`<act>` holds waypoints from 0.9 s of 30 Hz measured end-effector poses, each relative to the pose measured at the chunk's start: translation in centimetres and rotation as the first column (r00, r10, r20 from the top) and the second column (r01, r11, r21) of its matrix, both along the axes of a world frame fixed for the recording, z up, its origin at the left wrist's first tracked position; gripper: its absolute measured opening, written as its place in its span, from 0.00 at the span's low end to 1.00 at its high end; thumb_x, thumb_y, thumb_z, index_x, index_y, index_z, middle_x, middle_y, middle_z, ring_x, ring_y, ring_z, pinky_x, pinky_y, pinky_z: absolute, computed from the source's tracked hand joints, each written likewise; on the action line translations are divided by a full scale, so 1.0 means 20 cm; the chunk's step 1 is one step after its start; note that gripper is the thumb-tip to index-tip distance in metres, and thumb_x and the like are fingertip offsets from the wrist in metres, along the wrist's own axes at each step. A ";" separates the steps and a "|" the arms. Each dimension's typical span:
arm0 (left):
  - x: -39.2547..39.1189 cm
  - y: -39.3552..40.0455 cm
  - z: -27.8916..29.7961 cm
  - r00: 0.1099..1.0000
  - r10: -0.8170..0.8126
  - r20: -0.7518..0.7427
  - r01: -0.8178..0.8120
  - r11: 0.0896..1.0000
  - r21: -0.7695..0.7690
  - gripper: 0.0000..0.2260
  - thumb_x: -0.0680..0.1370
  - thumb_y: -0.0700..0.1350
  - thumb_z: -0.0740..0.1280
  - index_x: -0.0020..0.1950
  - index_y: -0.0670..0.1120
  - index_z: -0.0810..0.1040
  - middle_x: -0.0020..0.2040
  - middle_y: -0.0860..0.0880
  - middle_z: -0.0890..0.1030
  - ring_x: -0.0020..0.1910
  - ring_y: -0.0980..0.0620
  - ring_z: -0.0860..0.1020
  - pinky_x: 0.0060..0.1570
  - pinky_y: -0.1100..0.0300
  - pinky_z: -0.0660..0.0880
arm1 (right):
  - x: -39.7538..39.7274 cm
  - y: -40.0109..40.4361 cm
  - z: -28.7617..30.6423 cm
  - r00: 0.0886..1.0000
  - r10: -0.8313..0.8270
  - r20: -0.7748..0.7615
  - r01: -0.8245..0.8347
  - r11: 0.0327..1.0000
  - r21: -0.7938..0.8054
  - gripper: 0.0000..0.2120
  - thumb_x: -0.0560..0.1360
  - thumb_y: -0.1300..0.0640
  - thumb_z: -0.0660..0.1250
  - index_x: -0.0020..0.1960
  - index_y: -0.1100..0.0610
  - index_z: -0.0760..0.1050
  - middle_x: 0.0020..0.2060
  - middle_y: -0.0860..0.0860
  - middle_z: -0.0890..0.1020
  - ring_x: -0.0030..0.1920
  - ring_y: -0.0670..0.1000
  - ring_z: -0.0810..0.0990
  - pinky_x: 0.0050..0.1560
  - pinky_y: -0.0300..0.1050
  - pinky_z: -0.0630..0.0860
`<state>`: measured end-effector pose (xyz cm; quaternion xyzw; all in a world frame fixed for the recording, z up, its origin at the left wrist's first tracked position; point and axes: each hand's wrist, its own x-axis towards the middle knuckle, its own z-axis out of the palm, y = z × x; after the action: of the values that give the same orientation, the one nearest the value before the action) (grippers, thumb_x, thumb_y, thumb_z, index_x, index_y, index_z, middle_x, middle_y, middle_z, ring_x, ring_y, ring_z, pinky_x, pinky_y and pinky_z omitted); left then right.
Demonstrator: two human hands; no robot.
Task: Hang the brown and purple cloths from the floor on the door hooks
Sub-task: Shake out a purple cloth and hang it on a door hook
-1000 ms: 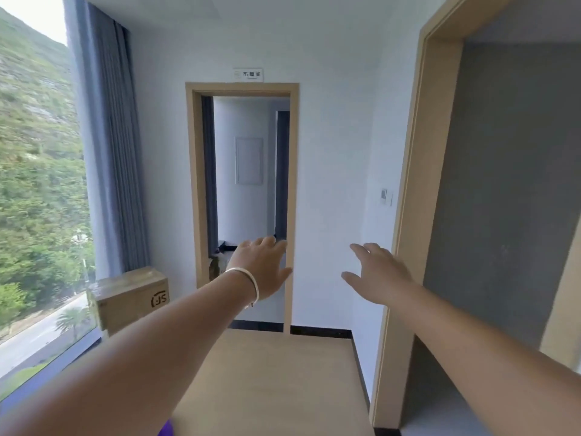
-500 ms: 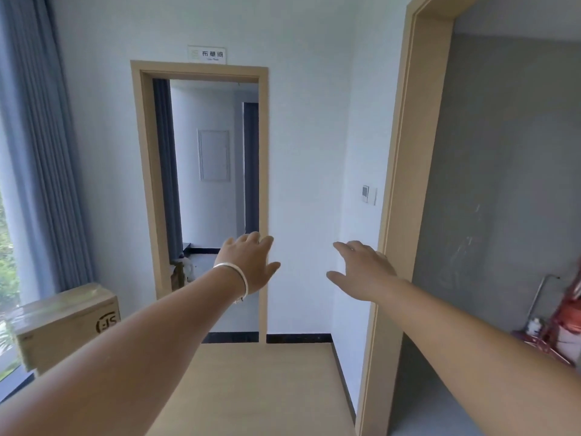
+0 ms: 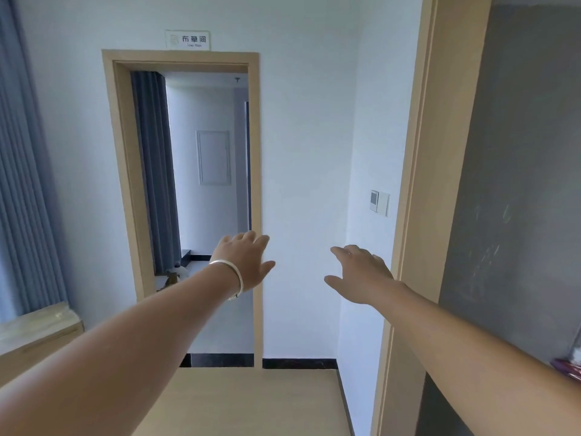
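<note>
Both hands, left hand (image 3: pixel 243 262) and right hand (image 3: pixel 361 275), reach out empty with fingers spread at centre frame; the doorway (image 3: pixel 188 199) behind has shifted rightward, the cardboard box (image 3: pixel 34 335) now lower left.

Hallway with two doorways
A sign (image 3: pixel 188 40) tops the far doorway (image 3: pixel 185 190); blue curtain (image 3: pixel 22 184) left, wall switch (image 3: pixel 379 202) right.

Head cam, single view: faces forward past left hand (image 3: pixel 246 262), doorway (image 3: pixel 188 199) beyond; floor low.

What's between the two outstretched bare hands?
Head view: nothing held. Between left hand and right hand shows only bare white wall; both are empty.
</note>
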<state>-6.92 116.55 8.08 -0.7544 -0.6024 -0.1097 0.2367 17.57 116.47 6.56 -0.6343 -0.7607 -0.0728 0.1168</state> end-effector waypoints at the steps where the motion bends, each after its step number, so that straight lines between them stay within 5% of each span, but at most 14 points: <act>1: 0.03 0.07 -0.01 1.000 -0.002 0.001 0.002 1.000 -0.001 0.23 0.80 0.60 0.54 0.70 0.50 0.64 0.64 0.49 0.72 0.62 0.47 0.72 0.62 0.53 0.67 | 0.03 0.07 -0.01 1.000 0.002 0.000 -0.002 1.000 0.000 0.32 0.77 0.39 0.56 0.76 0.49 0.52 0.74 0.52 0.60 0.73 0.54 0.60 0.71 0.54 0.59; 14: 0.16 1.14 -0.16 0.999 -0.019 -0.047 0.016 0.998 -0.057 0.25 0.80 0.60 0.53 0.73 0.50 0.60 0.69 0.48 0.68 0.67 0.48 0.68 0.65 0.52 0.64 | 0.16 1.07 -0.15 1.000 -0.012 0.016 0.013 0.999 -0.047 0.32 0.77 0.40 0.57 0.77 0.50 0.52 0.74 0.52 0.59 0.73 0.54 0.60 0.71 0.53 0.59; 27: -0.13 2.28 -0.10 1.000 0.026 0.018 -0.025 0.999 -0.045 0.23 0.79 0.60 0.54 0.71 0.50 0.62 0.66 0.49 0.70 0.64 0.48 0.70 0.63 0.52 0.65 | -0.15 2.26 -0.04 0.997 0.052 0.055 -0.052 0.999 0.007 0.31 0.77 0.40 0.58 0.76 0.50 0.54 0.74 0.52 0.61 0.72 0.54 0.62 0.69 0.52 0.62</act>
<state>-9.45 162.15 6.08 -0.7508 -0.6164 -0.1004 0.2153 14.62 161.73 5.78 -0.6117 -0.7795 -0.0901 0.1004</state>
